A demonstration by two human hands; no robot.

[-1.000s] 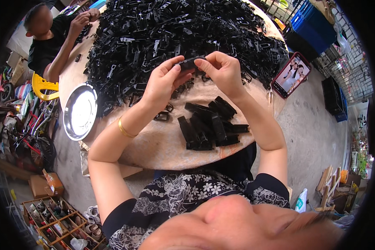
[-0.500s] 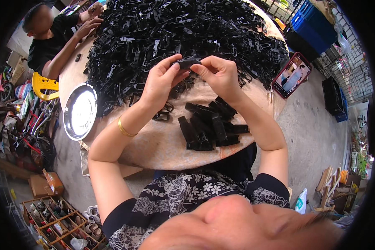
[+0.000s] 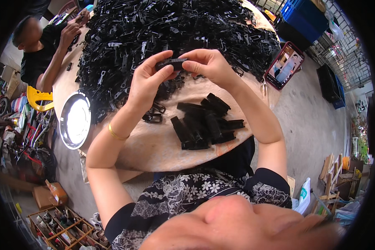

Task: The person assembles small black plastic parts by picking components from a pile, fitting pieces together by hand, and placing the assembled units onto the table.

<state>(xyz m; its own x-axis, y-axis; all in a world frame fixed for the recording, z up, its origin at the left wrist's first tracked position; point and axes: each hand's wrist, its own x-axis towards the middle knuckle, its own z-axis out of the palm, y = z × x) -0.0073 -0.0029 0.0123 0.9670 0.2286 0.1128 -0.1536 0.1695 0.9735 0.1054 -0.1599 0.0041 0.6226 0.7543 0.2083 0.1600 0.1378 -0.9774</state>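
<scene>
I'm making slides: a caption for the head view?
Left hand and right hand hold a small black piece near a heap of black parts.

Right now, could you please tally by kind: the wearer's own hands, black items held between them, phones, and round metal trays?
Wearer's left hand and right hand: 2
Black item held between them: 1
Phone: 1
Round metal tray: 1
Total: 5

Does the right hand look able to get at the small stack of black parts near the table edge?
Probably yes: the small stack lies just nearer the person than the right hand, with nothing visible blocking the way. It would likely first release the black part held with the left hand.
</scene>
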